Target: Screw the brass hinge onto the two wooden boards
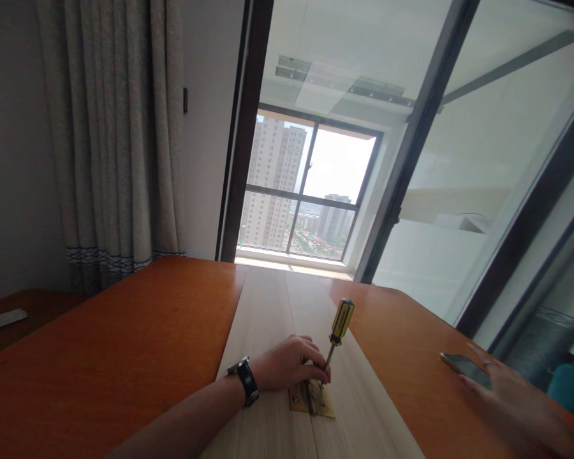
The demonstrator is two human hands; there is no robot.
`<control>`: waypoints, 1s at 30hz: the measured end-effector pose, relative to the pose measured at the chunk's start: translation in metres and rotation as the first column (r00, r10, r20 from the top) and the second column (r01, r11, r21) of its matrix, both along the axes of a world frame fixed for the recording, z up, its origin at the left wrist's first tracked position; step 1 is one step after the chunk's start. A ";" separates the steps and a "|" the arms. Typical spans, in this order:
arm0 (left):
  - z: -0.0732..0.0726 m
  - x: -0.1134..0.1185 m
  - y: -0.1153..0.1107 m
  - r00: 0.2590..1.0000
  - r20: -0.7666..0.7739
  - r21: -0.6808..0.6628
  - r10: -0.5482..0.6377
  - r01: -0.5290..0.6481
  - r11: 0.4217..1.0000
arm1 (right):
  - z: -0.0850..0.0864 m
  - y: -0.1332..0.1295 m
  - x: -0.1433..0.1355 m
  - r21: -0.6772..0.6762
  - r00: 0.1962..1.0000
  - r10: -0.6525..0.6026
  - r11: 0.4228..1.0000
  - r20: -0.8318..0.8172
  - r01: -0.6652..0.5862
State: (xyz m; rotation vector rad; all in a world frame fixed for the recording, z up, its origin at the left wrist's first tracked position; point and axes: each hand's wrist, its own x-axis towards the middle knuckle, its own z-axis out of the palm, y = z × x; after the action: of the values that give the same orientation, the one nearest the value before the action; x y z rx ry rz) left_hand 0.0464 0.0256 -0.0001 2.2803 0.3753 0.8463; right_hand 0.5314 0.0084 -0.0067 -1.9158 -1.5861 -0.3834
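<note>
One left hand [294,363] pinches the shaft of the tilted screwdriver [342,322] above the brass hinge [323,408]; with its handle unsupported, the tool could topple if those fingers slackened. Farther right, the blurred right hand [516,395] is at the phone [466,370], its grip impossible to tell. Counted: two pale boards [263,319], one hinge, one screwdriver, one phone.

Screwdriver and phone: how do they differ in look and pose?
The screwdriver has a yellow-and-black handle on a slim metal shaft; the phone is a flat, dark slab.
The screwdriver stands tilted, handle up, over the brass hinge; the phone lies low over the orange table.
The left hand pinches the screwdriver's shaft; the right hand, blurred, is at the phone, its grip unclear.
</note>
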 end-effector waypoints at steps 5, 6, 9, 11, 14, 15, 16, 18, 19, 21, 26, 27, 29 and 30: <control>0.003 -0.001 -0.001 1.000 -0.021 0.009 0.013 -0.013 1.000 | 0.052 0.004 -0.143 0.033 0.734 0.517 0.826 -0.440 -0.562; 0.003 -0.001 -0.002 1.000 -0.028 0.012 0.013 -0.013 1.000 | 0.062 0.004 -0.173 0.096 0.605 0.613 0.739 -0.508 -0.667; 0.004 -0.001 -0.001 0.999 -0.035 0.017 -0.003 0.004 1.000 | 0.082 0.006 -0.249 0.270 0.227 0.746 0.480 -0.626 -0.835; 0.004 -0.001 0.000 0.999 -0.035 0.018 -0.008 0.009 1.000 | 0.085 0.009 -0.280 0.358 0.050 0.738 0.384 -0.673 -0.851; 0.003 0.000 0.001 0.999 -0.044 0.018 0.003 -0.003 1.000 | 0.081 0.013 -0.301 0.459 -0.113 0.723 0.302 -0.682 -0.835; 0.003 0.000 0.001 0.999 -0.046 0.018 0.004 -0.003 1.000 | 0.078 0.014 -0.303 0.472 -0.145 0.705 0.293 -0.694 -0.831; 0.003 0.000 0.001 0.999 -0.047 0.017 0.004 -0.003 1.000 | 0.075 0.014 -0.303 0.479 -0.171 0.682 0.292 -0.711 -0.828; 0.003 0.000 0.001 0.999 -0.050 0.012 0.000 0.001 1.000 | 0.069 0.015 -0.298 0.487 -0.215 0.634 0.293 -0.743 -0.823; 0.003 0.000 0.000 0.999 -0.051 0.006 -0.002 0.003 1.000 | 0.067 0.015 -0.294 0.487 -0.230 0.614 0.291 -0.755 -0.824; 0.004 0.001 0.000 0.999 -0.051 -0.004 -0.008 0.008 1.000 | 0.062 0.017 -0.286 0.469 -0.236 0.583 0.287 -0.778 -0.835; 0.005 0.001 -0.001 0.999 -0.054 -0.006 -0.008 0.008 1.000 | 0.052 0.023 -0.269 0.406 -0.164 0.584 0.310 -0.795 -0.860; 0.005 0.000 -0.001 0.998 -0.060 -0.008 -0.005 0.004 1.000 | 0.050 0.023 -0.268 0.402 -0.154 0.593 0.313 -0.791 -0.861; 0.005 0.000 -0.002 0.998 -0.070 -0.013 0.001 -0.002 1.000 | 0.048 0.022 -0.269 0.392 -0.138 0.594 0.322 -0.792 -0.862; 0.006 0.000 -0.002 0.997 -0.071 -0.015 0.005 -0.006 1.000 | 0.048 0.021 -0.271 0.389 -0.135 0.589 0.328 -0.797 -0.861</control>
State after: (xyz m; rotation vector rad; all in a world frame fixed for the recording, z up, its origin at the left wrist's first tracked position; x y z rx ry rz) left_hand 0.0467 0.0234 0.0056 2.3011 0.4185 0.7640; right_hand 0.2609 0.0298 0.0409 -0.5910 -1.6093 1.2776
